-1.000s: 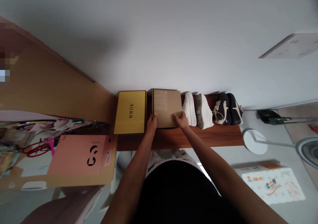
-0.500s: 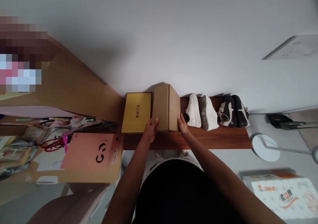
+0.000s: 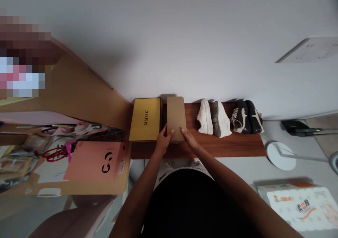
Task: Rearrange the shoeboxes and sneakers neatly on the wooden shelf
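Both my hands hold a plain brown cardboard box (image 3: 176,114) by its near end, over a dark reddish wooden shelf (image 3: 211,148). My left hand (image 3: 164,138) grips its left near corner, thumb on top. My right hand (image 3: 189,138) grips the right near corner, thumb also on top. To the left lies a yellow box (image 3: 142,120) marked MMOK, a narrow gap away. Right of the brown box stand a white sneaker (image 3: 205,117) and another white shoe (image 3: 221,120) turned on its side, showing its grey sole. Whether the box's underside touches the shelf is hidden.
Dark shoes (image 3: 244,116) stand at the shelf's right end. At left a desk (image 3: 87,188) bears a pink box (image 3: 95,160) and red-handled scissors (image 3: 55,154). A white tissue pack (image 3: 301,206) and a round white base (image 3: 281,156) are at right. A wall runs behind the shelf.
The brown box has turned from a tilted position to lie flatter, with one broad face up. My right hand has moved left with it, opening a gap beside the white sneaker.
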Demonstrator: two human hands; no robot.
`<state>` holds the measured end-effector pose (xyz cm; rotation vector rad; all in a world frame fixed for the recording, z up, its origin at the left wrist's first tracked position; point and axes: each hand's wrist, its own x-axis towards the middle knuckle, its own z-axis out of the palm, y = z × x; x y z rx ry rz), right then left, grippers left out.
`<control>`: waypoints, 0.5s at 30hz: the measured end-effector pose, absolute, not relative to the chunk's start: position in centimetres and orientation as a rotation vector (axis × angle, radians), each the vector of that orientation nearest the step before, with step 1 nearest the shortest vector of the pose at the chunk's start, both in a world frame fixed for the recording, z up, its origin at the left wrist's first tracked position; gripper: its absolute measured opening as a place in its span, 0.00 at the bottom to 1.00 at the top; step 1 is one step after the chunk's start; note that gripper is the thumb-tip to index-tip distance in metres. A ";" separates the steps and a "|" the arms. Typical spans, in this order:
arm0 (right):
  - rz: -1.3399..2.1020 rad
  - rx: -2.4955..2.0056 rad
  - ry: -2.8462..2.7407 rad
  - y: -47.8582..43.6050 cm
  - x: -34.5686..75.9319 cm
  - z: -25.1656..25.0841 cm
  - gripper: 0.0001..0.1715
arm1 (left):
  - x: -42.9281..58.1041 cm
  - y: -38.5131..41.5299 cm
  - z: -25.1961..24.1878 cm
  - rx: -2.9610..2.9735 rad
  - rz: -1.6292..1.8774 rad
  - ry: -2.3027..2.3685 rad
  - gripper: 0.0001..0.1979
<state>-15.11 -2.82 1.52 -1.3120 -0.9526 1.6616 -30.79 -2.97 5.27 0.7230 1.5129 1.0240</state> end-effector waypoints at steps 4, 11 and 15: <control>1.634 -1.321 -0.918 -3.0 -14.3 1.9 0.43 | -30.8 -3.3 4.5 0.709 1.018 1.507 0.32; 1.524 -1.361 -0.959 -2.4 -11.8 2.4 0.49 | -31.1 -2.3 1.6 0.635 1.023 1.570 0.28; 1.475 -1.370 -0.941 -2.2 -10.0 2.4 0.54 | -30.6 -1.0 -0.8 0.670 0.905 1.698 0.31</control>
